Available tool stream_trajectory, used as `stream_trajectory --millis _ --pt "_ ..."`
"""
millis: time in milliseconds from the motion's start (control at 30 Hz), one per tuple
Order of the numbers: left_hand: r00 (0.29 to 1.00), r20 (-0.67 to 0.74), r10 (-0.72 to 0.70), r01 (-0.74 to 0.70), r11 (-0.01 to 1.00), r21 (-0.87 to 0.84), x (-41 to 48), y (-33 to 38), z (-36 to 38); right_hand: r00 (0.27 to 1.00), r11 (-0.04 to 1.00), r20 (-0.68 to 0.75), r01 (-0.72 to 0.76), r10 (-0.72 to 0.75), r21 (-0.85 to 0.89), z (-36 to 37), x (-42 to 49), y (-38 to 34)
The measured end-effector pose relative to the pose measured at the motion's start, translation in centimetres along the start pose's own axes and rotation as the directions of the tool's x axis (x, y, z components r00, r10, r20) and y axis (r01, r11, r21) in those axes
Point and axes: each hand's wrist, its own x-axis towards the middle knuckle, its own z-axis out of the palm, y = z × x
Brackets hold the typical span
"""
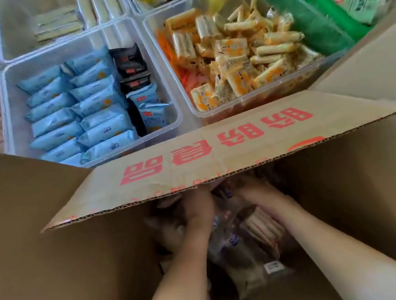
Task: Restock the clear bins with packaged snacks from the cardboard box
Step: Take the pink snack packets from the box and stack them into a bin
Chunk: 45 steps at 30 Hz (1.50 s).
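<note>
Head camera: we had left hand (197,211) and right hand (254,194) deep in the cardboard box (37,240) among snack packs (243,249), fingers hidden under its flap (218,151), so either grip we couldn't tell. Clear bins (166,90) beyond sat part-filled; by our judgement, more restocking remained.

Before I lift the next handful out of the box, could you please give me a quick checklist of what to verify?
1. Both hands inside the cardboard box: ok; left hand and right hand reach in among the packets.
2. Grip on packets: cannot tell; the flap hides the fingers.
3. Lift path: not ok; that flap hangs over both hands.
4. Room in the yellow-snack bin: ok; its walls rise above the pile.
5. Matching bin for these packets: cannot tell; they lie in shadow.
</note>
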Motion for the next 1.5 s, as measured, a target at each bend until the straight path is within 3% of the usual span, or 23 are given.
stream_trajectory --millis 67,133,267,333,433,567,633,700,767,800,833,867,933,1067,1167,1233,1333,1400,1500 --pt "0.986 0.019 0.167 -0.168 0.985 0.045 -0.9 0.5 0.1 0.994 0.957 0.039 -0.110 0.103 0.269 0.2 -0.3 0.3" --pt "0.949 0.086 0.305 -0.312 0.946 0.089 -1.9 0.6 0.4 0.971 0.817 0.128 -0.238 0.201 0.525 0.4 -0.4 0.6" --pt "0.874 0.149 0.463 -0.475 0.878 0.057 -3.3 -0.7 2.2 0.960 0.768 0.157 -0.281 0.234 0.576 0.9 -0.1 2.1" --pt "0.861 0.177 0.477 -0.496 0.865 0.077 -3.8 -1.3 3.0 0.962 0.753 0.127 -0.267 0.240 0.601 1.5 0.4 2.6" --pt "0.854 0.177 0.489 -0.515 0.843 0.154 -4.2 -1.4 3.6 0.970 0.647 0.092 -0.221 0.227 0.730 2.4 1.7 2.7" --pt "0.839 0.163 0.518 -0.530 0.847 0.037 -3.7 -1.7 4.3 0.965 0.651 0.013 -0.187 0.262 0.735 2.6 3.1 3.4" --pt "0.897 0.029 0.440 -0.426 0.882 -0.200 -4.4 -1.6 3.7 0.963 0.726 -0.027 -0.182 0.267 0.663 1.9 2.1 2.9" --pt "0.987 -0.038 0.155 -0.155 0.877 -0.455 -5.0 -0.9 2.4 0.959 0.750 -0.010 -0.214 0.283 0.626 0.9 1.5 3.0" --pt "0.979 0.132 -0.154 0.203 0.728 -0.655 -5.0 -0.2 1.1 0.960 0.738 0.056 -0.248 0.274 0.627 -0.3 0.1 2.6" --pt "0.928 0.310 -0.208 0.373 0.546 -0.751 -5.0 0.3 0.5 0.961 0.737 0.084 -0.255 0.262 0.626 -0.9 -0.7 2.4" --pt "0.855 0.492 -0.162 0.516 0.346 -0.784 -5.1 0.8 -0.1 0.965 0.736 0.097 -0.250 0.244 0.629 -1.6 -1.8 2.1" --pt "0.798 0.596 -0.095 0.601 0.212 -0.771 -5.5 1.3 -0.6 0.970 0.727 0.103 -0.235 0.222 0.645 -2.3 -3.0 1.8" --pt "0.775 0.632 0.022 0.622 0.151 -0.768 -6.8 2.1 -1.1 0.982 0.715 0.126 -0.191 0.143 0.672 -3.6 -5.6 1.2" --pt "0.837 0.521 0.169 0.508 0.118 -0.853 -10.1 3.5 -2.3 0.986 0.785 0.166 -0.091 -0.015 0.612 -4.9 -11.6 0.7" --pt "0.899 0.388 0.200 0.353 0.192 -0.916 -13.2 3.2 -4.0 0.987 0.847 0.132 0.002 -0.086 0.532 -5.3 -16.5 0.2" --pt "0.920 0.303 0.248 0.230 0.283 -0.931 -16.2 2.5 -6.2 0.993 0.900 0.029 0.089 -0.112 0.426 -5.3 -19.9 -0.4" --pt "0.877 0.260 0.404 0.062 0.442 -0.895 -21.2 0.8 -9.9 0.963 0.880 -0.150 0.268 -0.226 0.392 -5.1 -25.1 -2.1" --pt "0.834 0.279 0.476 -0.049 0.567 -0.822 -24.4 -0.9 -12.4 0.929 0.838 -0.187 0.369 -0.319 0.403 -4.6 -28.0 -3.6" --pt "0.805 0.294 0.515 -0.154 0.660 -0.735 -28.0 -3.8 -16.2 0.884 0.816 -0.197 0.468 -0.424 0.340 -2.9 -31.5 -5.6"
